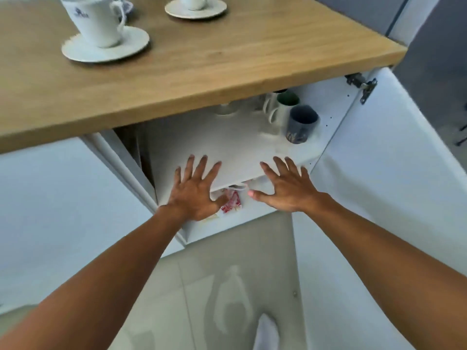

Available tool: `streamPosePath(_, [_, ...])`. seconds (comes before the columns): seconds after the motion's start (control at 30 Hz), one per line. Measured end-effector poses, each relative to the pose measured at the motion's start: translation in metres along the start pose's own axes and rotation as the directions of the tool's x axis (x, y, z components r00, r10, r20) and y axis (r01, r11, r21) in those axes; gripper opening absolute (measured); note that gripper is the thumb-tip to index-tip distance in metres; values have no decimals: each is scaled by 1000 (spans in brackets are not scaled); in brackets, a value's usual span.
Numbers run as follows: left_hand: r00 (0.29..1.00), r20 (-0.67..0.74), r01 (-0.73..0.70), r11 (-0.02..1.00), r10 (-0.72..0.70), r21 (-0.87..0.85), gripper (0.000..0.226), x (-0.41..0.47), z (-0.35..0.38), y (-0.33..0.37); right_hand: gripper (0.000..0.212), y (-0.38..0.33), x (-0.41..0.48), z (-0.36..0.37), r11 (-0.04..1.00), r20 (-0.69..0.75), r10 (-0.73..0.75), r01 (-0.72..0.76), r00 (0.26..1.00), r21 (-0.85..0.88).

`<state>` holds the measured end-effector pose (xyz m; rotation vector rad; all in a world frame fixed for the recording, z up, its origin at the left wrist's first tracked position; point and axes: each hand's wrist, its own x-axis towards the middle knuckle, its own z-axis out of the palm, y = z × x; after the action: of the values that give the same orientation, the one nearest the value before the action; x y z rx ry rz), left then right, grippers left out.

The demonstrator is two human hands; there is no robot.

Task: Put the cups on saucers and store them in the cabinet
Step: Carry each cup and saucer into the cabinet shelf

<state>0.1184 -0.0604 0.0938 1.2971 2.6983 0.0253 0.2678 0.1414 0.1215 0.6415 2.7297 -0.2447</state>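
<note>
Wooden table (227, 72) carries two cups on saucers, near cup (97, 21) and far cup (193, 1), while left hand (194, 190) and right hand (290, 188) lie spread, empty, on cabinet shelf (227, 142); best carry each saucer level, clear of mugs (298, 122).

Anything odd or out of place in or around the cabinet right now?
One thing: a crumpled red-and-white packet lies loose on the lower level, under the front edge of the white shelf, beside the left hand. Otherwise tidy: mugs upright at the shelf's back right, both cups sitting on saucers on the countertop.
</note>
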Motion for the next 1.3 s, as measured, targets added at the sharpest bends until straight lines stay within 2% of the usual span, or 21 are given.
streamPosePath(0.3, [997, -1, -72, 988, 72, -138, 85, -127, -130, 70, 102, -19, -161, -85, 999, 67, 16, -18, 998, 37])
streamPosePath(0.43, [996, -61, -75, 987, 67, -141, 81, -144, -186, 88, 102, -12, -191, -131, 999, 68, -15, 13, 998, 38])
streamPosePath(0.53, [997, -70, -17, 991, 8, -132, 83, -147, -224, 88, 101, -10, -197, -174, 998, 50, -55, 52, 997, 47])
streamPosePath(0.67, [994, -83, 58, 990, -69, -131, 88, -146, -263, 77, 99, -17, -184, -225, 993, 4, -109, 109, 994, 52])
streamPosePath(0.9, [967, -100, 207, 951, -235, -231, 93, -135, -310, 25, 98, -53, -140, -294, 982, -47, -168, 171, 985, 74])
streamPosePath(1.07, [921, -172, 298, 915, -351, -271, 91, -114, -326, -30, 94, -89, -90, -315, 973, -38, -200, 203, 979, 113])
streamPosePath(1.3, [907, -138, 328, 873, -398, -362, 86, -63, -323, -122, 96, -152, 3, -317, 955, 28, -242, 233, 970, 184])
